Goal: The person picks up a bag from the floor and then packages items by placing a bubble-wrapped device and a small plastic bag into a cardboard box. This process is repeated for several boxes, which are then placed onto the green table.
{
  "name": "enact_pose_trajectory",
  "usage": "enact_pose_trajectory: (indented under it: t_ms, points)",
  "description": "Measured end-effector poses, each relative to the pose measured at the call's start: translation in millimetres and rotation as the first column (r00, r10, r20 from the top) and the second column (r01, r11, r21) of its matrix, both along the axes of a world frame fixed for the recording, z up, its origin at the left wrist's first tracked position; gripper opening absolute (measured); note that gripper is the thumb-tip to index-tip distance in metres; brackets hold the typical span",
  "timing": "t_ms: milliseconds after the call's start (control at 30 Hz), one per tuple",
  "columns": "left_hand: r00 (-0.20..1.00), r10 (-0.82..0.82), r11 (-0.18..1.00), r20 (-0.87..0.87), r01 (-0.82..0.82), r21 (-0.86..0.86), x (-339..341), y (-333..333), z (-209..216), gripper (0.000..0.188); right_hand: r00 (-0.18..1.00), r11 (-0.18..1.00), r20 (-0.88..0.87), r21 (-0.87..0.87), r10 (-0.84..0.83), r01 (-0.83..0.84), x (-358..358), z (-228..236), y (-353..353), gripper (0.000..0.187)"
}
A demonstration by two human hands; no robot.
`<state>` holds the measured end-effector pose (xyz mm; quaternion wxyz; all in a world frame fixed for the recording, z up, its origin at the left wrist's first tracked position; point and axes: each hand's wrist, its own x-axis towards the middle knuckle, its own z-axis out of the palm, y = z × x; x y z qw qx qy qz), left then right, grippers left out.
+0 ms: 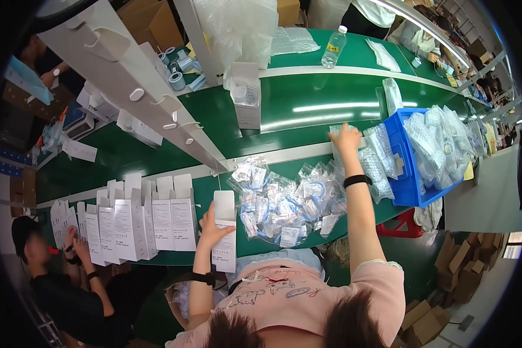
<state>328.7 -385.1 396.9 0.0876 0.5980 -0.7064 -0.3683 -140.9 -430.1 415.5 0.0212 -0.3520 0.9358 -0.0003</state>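
My left hand (213, 228) is closed around a tall white carton (224, 249) with its top flap up, held upright at the table's near edge. With my right arm stretched forward, my right hand (347, 140) has its fingers bent onto a bubble-wrap pouch (335, 152), whose lower part runs down beside my wrist. More bubble-wrap pouches (377, 174) lie to the right of that hand. Between my arms spreads a pile of clear plastic bags (287, 203) containing white pieces and blue tubing.
Several white cartons (127, 223) stand in a row at left, where a co-worker (69, 284) handles some. A blue bin (409, 168) full of bubble-wrap pouches is at right. Further back are an open white carton (247, 107), a bottle (334, 49) and a metal post (151, 87).
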Motion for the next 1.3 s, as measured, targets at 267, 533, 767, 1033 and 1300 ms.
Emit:
enact_pose_trajectory:
  t_ms: [267, 533, 767, 1033, 1300]
  points:
    - [0.670, 0.371, 0.854, -0.642, 0.025, 0.520, -4, -9, 46, 0.080, 0.937, 0.946, 0.252, -0.277, 0.243, -0.171, -37, -22, 47, 0.066]
    - [0.860, -0.139, 0.966, -0.491, 0.009, -0.258, -36, -22, 80, 0.073, 0.852, 0.309, 0.045, -0.941, 0.521, -0.139, 37, 130, 63, 0.051]
    - [0.770, -0.166, 0.882, -0.617, -0.164, -0.442, -68, -12, 44, 0.076, 0.652, 0.058, 0.373, -0.891, 0.661, 0.451, 240, 151, 42, 0.053]
    - [0.803, 0.144, 0.822, -0.578, -0.422, -0.382, -58, 25, 19, 0.078, 0.480, 0.168, -0.085, -0.872, 0.873, -0.460, 272, 81, 46, 0.034]
    - [0.838, -0.121, 0.806, -0.532, -0.230, -0.546, -23, 36, 36, 0.079, 0.637, 0.651, 0.202, -0.434, 0.744, -0.623, 213, -28, -31, 0.028]
